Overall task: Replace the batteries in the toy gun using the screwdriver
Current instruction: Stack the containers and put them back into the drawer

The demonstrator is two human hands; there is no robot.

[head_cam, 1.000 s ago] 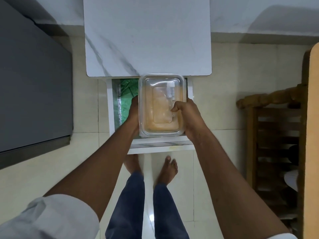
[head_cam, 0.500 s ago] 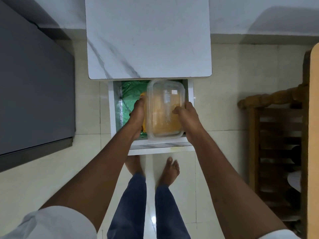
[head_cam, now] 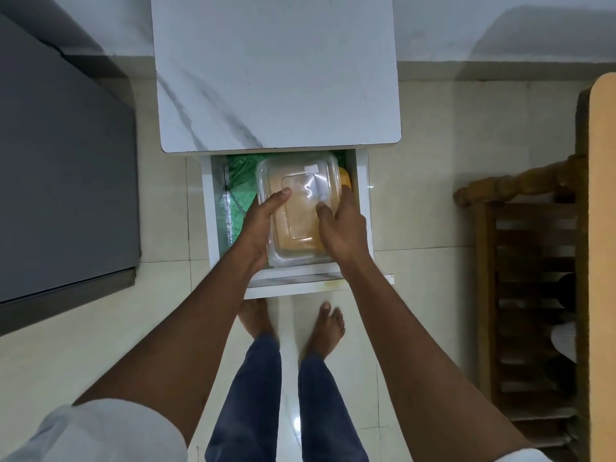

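Below the near edge of the white marbled surface (head_cam: pixel 276 71), a white drawer (head_cam: pixel 362 208) stands pulled open over the pale tiled floor (head_cam: pixel 450 181). Inside it, both hands grasp a clear plastic container (head_cam: pixel 300 191) with a clear lid, lying in the right part of the drawer. The left hand (head_cam: pixel 261 221) wraps the container's left side, its thumb laid flat across the lid. The right hand (head_cam: pixel 340 228) curls round the right side, thumb bent onto the lid and fingers reaching down along the outer wall. Something orange-tan shows through the clear plastic, but what it is cannot be made out; neither the toy gun, the batteries nor the screwdriver can be told apart in this view. A yellow object (head_cam: pixel 345 178) peeks out just beside the container's far right corner, touching or nearly touching the right hand's fingers. Crinkled green material (head_cam: pixel 240 181) lines the left part of the drawer.

The person's bare feet (head_cam: pixel 325 328) stand on the tiles just in front of the drawer, with blue trousers (head_cam: pixel 253 395) above them. A dark grey cabinet (head_cam: pixel 63 175) fills the left side, and a wooden rack (head_cam: pixel 530 261) stands at the right.
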